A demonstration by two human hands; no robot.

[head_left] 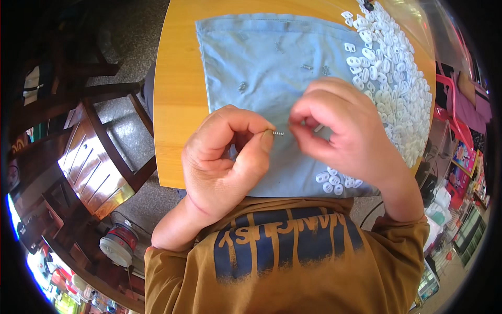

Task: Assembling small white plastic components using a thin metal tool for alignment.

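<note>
Between the thumb and forefinger of my left hand (pixel 227 152) is a small metal coil spring (pixel 278 133), its free end pointing right. My right hand (pixel 342 125) is closed in a pinch just beyond that end, with a small gap between. A bit of something whitish (pixel 318 127) shows inside its curled fingers, too hidden to name. Beneath both hands a light blue cloth (pixel 251 63) covers part of the table. More small springs lie on it, among them one spring (pixel 242 87) at the left and another spring (pixel 307 67) farther back.
Many small white oval plastic pieces (pixel 400 78) with holes are heaped along the right of the yellow wooden table (pixel 180 104). Several similar white pieces (pixel 334 180) form a little group near my body. A wooden chair (pixel 97 157) stands on the floor at the left.
</note>
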